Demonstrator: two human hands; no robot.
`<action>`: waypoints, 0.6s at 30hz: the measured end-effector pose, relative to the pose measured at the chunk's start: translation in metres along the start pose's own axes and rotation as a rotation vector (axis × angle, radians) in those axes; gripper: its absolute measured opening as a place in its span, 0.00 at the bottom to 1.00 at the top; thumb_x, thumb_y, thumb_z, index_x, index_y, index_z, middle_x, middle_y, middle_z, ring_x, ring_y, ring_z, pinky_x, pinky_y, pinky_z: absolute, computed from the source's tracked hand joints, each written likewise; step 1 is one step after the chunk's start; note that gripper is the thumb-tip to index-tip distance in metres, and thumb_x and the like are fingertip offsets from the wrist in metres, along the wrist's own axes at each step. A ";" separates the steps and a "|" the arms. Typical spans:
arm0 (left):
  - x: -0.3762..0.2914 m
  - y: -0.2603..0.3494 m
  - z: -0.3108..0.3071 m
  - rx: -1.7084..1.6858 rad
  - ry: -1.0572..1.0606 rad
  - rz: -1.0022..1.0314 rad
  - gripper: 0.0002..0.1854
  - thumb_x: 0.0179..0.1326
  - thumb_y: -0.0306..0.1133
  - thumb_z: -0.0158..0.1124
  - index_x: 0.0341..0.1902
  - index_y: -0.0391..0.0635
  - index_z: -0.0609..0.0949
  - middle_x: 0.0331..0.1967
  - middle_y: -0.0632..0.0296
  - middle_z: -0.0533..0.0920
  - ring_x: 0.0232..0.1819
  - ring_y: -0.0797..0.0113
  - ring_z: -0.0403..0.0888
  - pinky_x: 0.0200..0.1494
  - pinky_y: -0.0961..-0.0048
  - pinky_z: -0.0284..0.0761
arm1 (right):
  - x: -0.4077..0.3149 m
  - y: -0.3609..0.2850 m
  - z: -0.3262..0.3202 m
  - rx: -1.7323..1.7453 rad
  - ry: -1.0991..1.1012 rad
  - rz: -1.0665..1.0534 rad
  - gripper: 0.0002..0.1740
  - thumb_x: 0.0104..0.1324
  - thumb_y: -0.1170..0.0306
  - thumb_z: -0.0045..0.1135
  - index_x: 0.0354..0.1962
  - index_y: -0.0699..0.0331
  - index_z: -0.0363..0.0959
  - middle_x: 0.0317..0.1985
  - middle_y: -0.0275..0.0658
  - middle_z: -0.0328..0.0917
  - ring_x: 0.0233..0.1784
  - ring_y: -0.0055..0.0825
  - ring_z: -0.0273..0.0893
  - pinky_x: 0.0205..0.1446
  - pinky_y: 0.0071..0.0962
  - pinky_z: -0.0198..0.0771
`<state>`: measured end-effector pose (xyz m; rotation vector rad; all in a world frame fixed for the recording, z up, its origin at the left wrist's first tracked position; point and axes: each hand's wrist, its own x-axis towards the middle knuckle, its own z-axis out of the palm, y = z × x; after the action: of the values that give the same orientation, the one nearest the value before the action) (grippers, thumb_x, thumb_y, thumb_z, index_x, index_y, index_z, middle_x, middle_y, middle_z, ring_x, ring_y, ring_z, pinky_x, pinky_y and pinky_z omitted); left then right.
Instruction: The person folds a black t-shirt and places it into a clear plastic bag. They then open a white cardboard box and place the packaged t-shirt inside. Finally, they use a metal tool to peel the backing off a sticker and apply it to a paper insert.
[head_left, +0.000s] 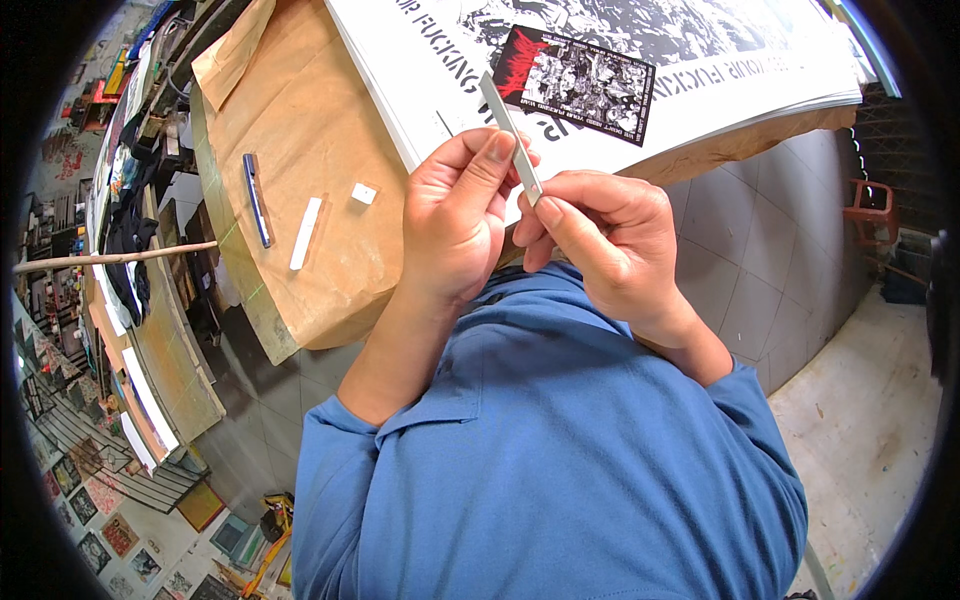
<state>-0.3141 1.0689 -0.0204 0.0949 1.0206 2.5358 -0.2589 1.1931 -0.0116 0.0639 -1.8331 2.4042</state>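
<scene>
Between my two hands is a snap-off cutter blade (513, 133), long and grey with a small hole near its lower end. My left hand (465, 199) pinches the blade's middle between thumb and fingers. Lower down, my right hand (611, 229) holds the end with the hole by thumb and forefinger. The blade's upper tip points away from me, over a stack of printed posters (390, 90). A small black, white and red printed card (581, 84) lies on that stack, just beyond the blade.
Brown kraft paper (337, 277) covers the table at left. On it lie a dark blue pen-like tool (256, 201), a narrow white strip (306, 234) and a small white piece (364, 193). A wooden stick (112, 257) juts toward the table's left edge. A reddish stool (874, 214) stands at far right.
</scene>
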 end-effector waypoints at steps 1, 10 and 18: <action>0.000 0.000 -0.001 -0.017 -0.013 -0.015 0.07 0.66 0.27 0.55 0.40 0.35 0.78 0.33 0.57 0.79 0.35 0.73 0.75 0.44 0.77 0.72 | 0.000 0.000 0.000 -0.004 0.011 -0.007 0.07 0.63 0.78 0.50 0.34 0.74 0.76 0.22 0.38 0.79 0.23 0.17 0.77 0.26 0.16 0.72; -0.002 0.000 -0.006 -0.175 -0.056 -0.118 0.09 0.67 0.30 0.53 0.41 0.35 0.77 0.36 0.55 0.79 0.39 0.69 0.76 0.46 0.74 0.74 | -0.001 0.001 0.001 0.102 -0.014 -0.013 0.07 0.64 0.78 0.50 0.33 0.74 0.76 0.23 0.38 0.80 0.23 0.17 0.77 0.26 0.16 0.72; -0.005 0.000 -0.007 -0.166 -0.055 -0.113 0.09 0.67 0.30 0.53 0.41 0.36 0.77 0.36 0.55 0.78 0.39 0.69 0.76 0.46 0.74 0.74 | -0.003 0.002 0.001 0.031 -0.034 -0.117 0.07 0.64 0.79 0.51 0.34 0.73 0.76 0.24 0.38 0.80 0.24 0.17 0.77 0.27 0.16 0.72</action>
<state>-0.3111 1.0629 -0.0253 0.0577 0.7685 2.4885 -0.2567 1.1918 -0.0136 0.2099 -1.7539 2.3662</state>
